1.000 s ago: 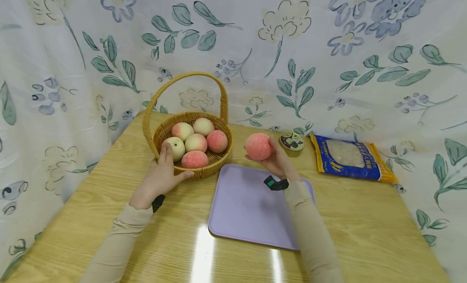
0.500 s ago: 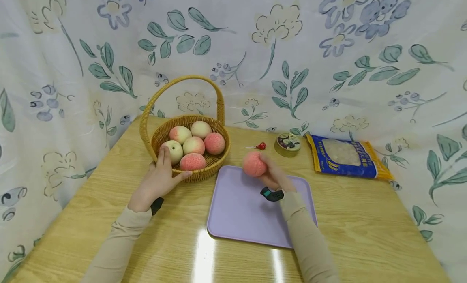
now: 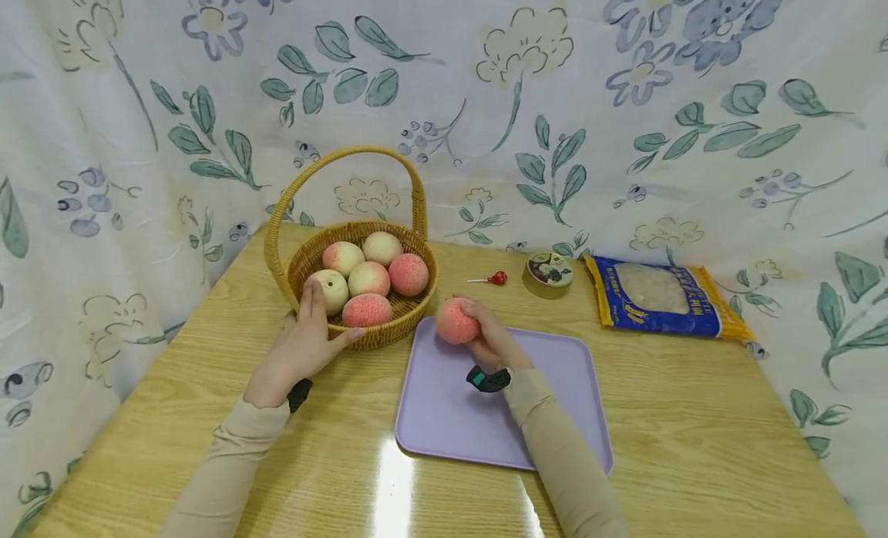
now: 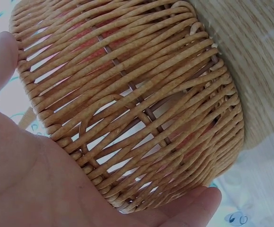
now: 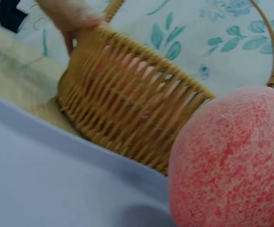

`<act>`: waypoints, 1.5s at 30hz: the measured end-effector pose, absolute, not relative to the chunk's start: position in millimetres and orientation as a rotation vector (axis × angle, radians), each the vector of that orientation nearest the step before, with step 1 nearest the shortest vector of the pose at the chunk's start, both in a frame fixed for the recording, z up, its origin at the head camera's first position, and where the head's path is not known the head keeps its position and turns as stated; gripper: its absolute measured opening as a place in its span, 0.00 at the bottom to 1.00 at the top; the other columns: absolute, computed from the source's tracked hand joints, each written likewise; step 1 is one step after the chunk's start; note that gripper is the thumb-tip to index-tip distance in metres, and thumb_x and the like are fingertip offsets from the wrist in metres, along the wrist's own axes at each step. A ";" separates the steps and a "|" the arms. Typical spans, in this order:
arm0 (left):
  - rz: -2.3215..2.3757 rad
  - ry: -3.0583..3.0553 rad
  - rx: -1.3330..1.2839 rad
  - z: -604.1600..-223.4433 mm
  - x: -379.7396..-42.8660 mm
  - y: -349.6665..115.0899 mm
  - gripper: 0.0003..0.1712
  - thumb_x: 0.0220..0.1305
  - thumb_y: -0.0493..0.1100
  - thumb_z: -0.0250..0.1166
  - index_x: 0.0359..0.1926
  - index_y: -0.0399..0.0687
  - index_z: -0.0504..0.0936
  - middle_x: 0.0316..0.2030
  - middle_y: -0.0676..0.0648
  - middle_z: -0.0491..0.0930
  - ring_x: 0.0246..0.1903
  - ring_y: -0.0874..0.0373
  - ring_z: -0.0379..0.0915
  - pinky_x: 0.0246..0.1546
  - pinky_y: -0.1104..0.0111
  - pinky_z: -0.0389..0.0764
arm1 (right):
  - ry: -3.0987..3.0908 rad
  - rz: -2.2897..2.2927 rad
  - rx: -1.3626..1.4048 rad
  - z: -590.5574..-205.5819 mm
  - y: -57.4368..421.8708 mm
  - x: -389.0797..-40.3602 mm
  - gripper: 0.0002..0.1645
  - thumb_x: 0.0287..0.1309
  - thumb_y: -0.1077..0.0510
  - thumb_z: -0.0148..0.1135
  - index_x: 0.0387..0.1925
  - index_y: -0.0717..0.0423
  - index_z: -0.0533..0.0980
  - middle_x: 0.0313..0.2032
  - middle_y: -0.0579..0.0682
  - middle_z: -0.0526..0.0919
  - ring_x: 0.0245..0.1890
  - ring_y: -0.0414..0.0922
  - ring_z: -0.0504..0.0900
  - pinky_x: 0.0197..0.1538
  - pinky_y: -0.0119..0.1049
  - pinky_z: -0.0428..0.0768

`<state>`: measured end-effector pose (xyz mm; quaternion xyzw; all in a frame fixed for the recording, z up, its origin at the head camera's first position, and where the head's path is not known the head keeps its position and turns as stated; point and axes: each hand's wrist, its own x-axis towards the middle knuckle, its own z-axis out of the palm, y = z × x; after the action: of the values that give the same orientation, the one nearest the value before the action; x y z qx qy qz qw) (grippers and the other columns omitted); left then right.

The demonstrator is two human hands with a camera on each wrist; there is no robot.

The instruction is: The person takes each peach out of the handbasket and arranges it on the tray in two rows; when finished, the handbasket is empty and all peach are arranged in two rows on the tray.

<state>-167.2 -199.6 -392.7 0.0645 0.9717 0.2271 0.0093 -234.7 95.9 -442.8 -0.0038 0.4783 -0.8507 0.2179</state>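
Observation:
A wicker basket (image 3: 381,335) with a tall arched handle stands on the table, holding several peaches (image 3: 369,279), pale cream to pink. My left hand (image 3: 293,354) rests against its near left side, thumb spread from fairly straight fingers. The left wrist view shows the thumb at the rim and fingertips along the woven wall (image 4: 141,104). Just right of the basket, my right hand (image 3: 494,339) grips a pink peach (image 3: 455,321) above the far left part of a lilac tray (image 3: 451,426). In the right wrist view this peach (image 5: 236,161) looms close, hiding part of the basket.
Behind the tray lie a red-headed lollipop (image 3: 496,277) on a white stick and a round tin (image 3: 548,275). Farther right is a blue and yellow food packet (image 3: 662,297). A floral curtain (image 3: 444,83) hangs behind the wooden table (image 3: 694,415).
My right hand has carried the peach left and lower, from behind the tray to over its far left part. The lollipop has come into sight. My left hand stays at the basket.

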 end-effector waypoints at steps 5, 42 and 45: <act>0.692 3.032 0.206 -392.8 -170.5 -196.0 0.63 0.67 0.70 0.50 0.71 0.23 0.28 0.72 0.23 0.28 0.66 0.18 0.42 0.66 0.36 0.53 | 1.459 -2.315 -0.133 -447.4 92.5 -231.3 0.35 0.66 0.61 0.45 0.71 0.67 0.52 0.54 0.47 0.74 0.49 0.36 0.76 0.53 0.28 0.76; 0.715 3.048 0.193 -395.2 -167.8 -199.8 0.62 0.67 0.66 0.54 0.71 0.22 0.30 0.72 0.23 0.30 0.66 0.19 0.42 0.66 0.36 0.53 | 2.126 -2.219 -0.174 -410.0 95.8 -247.8 0.18 0.71 0.63 0.49 0.57 0.69 0.71 0.53 0.60 0.80 0.46 0.41 0.82 0.47 0.31 0.82; 0.705 3.053 0.195 -394.1 -167.6 -199.2 0.62 0.67 0.66 0.54 0.71 0.22 0.30 0.72 0.22 0.30 0.67 0.19 0.43 0.66 0.36 0.54 | 2.075 -2.161 -0.282 -391.9 92.5 -253.7 0.20 0.71 0.62 0.48 0.60 0.70 0.68 0.57 0.64 0.76 0.55 0.51 0.79 0.51 0.34 0.82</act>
<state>-167.6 -199.2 -394.1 0.0621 0.9725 0.2245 0.0012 -253.7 92.5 -391.9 -0.0935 0.6880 -0.7165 0.0665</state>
